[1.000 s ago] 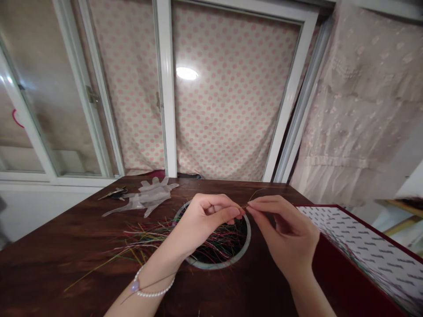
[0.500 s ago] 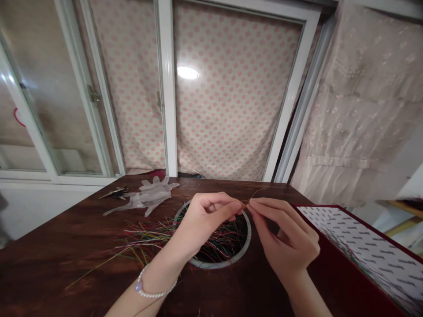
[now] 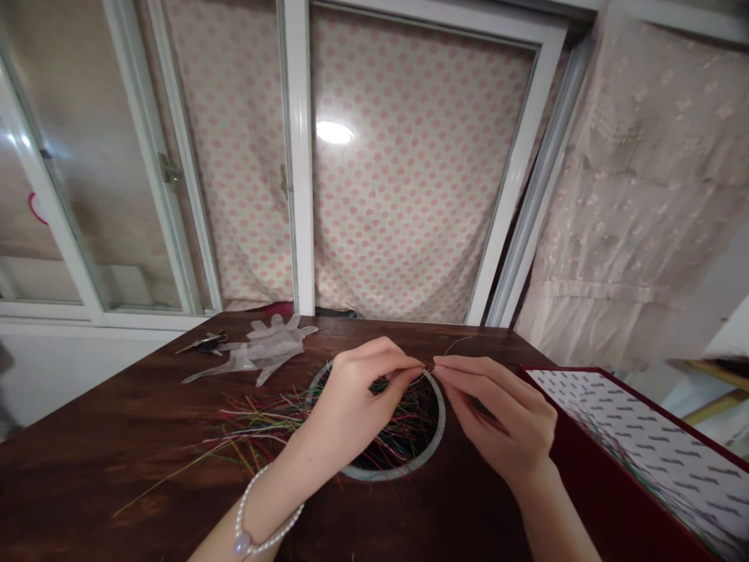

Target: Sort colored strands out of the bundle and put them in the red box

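A person's left hand and right hand, both bare, with slim fingers. The forearms are slender and uncovered where they show. Around the left one, near the wrist, sits a bracelet of small, round, white, pearl-like beads in a single row, with one larger, glossy, pale lilac bead.

Before me is a white window frame, behind it a pink-dotted curtain; one bright oval light shows there, above a dark wooden table.
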`<state>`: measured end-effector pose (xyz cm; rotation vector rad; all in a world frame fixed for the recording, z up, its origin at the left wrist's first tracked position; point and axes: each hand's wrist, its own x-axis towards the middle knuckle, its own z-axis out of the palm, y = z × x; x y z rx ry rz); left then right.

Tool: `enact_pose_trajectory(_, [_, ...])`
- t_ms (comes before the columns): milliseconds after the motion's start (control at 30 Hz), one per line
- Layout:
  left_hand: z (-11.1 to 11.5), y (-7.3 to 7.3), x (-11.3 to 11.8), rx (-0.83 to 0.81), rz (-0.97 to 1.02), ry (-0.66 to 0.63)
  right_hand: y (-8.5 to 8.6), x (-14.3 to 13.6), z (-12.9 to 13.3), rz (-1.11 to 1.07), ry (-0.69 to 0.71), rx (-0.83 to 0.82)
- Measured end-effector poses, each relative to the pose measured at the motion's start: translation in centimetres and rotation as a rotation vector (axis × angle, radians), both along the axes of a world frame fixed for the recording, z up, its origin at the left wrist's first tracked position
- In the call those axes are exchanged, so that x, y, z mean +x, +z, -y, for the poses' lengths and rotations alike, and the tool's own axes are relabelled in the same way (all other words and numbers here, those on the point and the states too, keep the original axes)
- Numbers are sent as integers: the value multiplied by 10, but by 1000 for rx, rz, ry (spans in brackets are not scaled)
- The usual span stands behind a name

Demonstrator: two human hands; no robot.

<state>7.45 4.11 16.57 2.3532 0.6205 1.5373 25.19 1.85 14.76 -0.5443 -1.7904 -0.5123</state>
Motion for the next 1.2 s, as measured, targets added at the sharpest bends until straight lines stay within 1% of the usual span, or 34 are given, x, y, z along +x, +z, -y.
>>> enact_pose_trajectory(100, [-1, -3, -1, 115, -83, 24, 1, 2, 2, 2, 9, -81])
enact_pose_trajectory(200, [-2, -7, -2, 182, -163, 60, 4, 1, 4, 22, 8, -132])
enact_pose_trajectory(300, [-5, -10, -1, 238, -219, 97, 5, -1, 4, -22, -7, -170])
enact_pose_trajectory(367, [-6, -12, -1, 270, -246, 112, 5, -2, 4, -89, -20, -273])
enact_pose_trajectory(433, [-7, -12, 0, 299, -240, 104, 4, -1, 4, -174, 13, -436])
enact_pose_trajectory(500, [-8, -13, 0, 324, -202, 72, 4, 1, 5, -268, 98, -588])
enact_pose_trajectory(600, [-7, -13, 0, 350, -123, 39, 7, 5, 7, -388, 248, -762])
enact_pose_trajectory(700, [-6, -13, 1, 370, -111, 88, 11, 6, 8, -489, 389, -951])
enact_pose_trajectory(833, [-8, -13, 1, 370, -230, 168, 12, 7, 4, -579, 608, -1174])
enact_pose_trajectory(933, [-10, -13, 2, 352, -228, 162, 9, 7, -1, -612, 761, -1265])
enact_pose_trajectory(1000, [-11, -13, 3, 355, -207, 168, 8, 6, -3, -643, 833, -1313])
enact_pose_trajectory(1133, [-11, -15, 2, 441, -134, 192, 8, 4, -4, -694, 931, -1392])
enact_pose_trajectory(1200, [-10, -16, 2, 501, -79, 184, 9, 3, -3, -685, 939, -1397])
